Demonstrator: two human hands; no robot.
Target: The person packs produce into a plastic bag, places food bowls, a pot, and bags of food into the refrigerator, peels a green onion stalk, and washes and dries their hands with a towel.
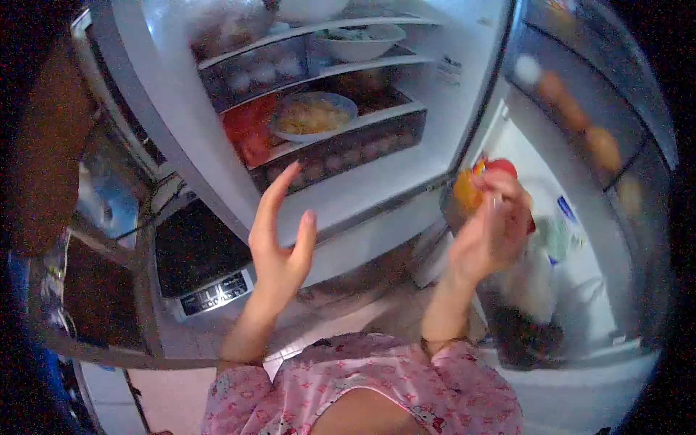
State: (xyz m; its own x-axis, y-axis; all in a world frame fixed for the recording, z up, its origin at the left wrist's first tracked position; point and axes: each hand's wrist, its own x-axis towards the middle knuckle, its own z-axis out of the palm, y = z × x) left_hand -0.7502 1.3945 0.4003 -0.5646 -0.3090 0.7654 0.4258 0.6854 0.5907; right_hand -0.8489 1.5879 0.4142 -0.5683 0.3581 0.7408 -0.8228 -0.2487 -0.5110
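Note:
My left hand (279,243) is raised in front of the open fridge (341,210), thumb and forefinger spread apart with nothing between them. Beyond its fingertips, a bowl of pale yellowish food (313,117) sits on a lower shelf. My right hand (496,225) is at the open fridge door, its fingers curled and slightly blurred. Right behind those fingers shows a yellow-orange item with red on it (467,191) in the door. Whether the fingers grip it is hidden.
Eggs (264,72) fill a drawer above the bowl, and a white bowl with greens (360,42) stands higher. More eggs (600,148) line the door rack (580,80). A dark-topped appliance with a button panel (215,292) is at the left.

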